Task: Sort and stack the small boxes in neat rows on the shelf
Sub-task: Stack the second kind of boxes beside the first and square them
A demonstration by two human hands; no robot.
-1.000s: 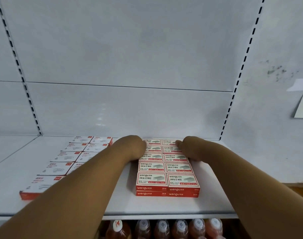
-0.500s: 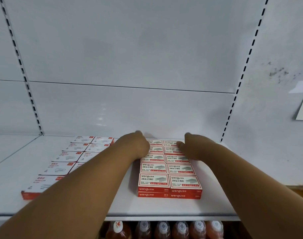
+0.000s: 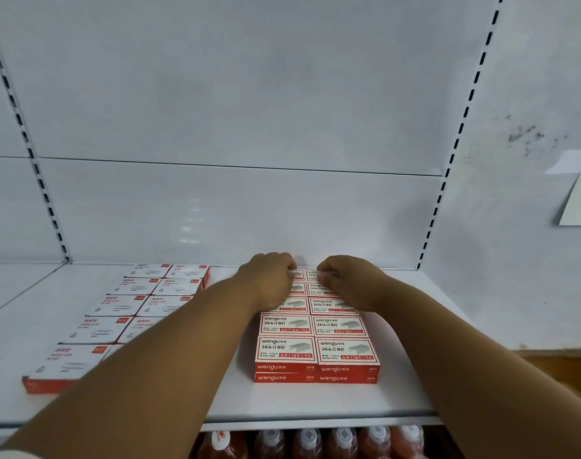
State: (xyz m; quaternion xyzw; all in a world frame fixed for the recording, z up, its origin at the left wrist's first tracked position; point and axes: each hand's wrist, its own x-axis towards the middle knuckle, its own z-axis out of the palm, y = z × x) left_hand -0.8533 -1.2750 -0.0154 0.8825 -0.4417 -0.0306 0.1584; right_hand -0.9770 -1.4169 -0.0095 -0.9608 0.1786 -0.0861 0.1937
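Now your left hand (image 3: 271, 279) and right hand (image 3: 350, 281) rest, fingers curled down, on the rearmost staple boxes (image 3: 317, 341), stacked two deep in two columns on the white shelf (image 3: 236, 397). Paper-clip boxes (image 3: 116, 318) lie leftward; bottles (image 3: 309, 442) stand below.

we see two bare forearms ending in the left hand (image 3: 272, 283) and the right hand (image 3: 352, 281), no rings or watch visible; a pale sleeve edge (image 3: 4, 454) shows well behind the left hand.

White back panel (image 3: 236, 94), slotted uprights (image 3: 461, 127), smudged wall (image 3: 527, 137), taped paper (image 3: 580, 200)
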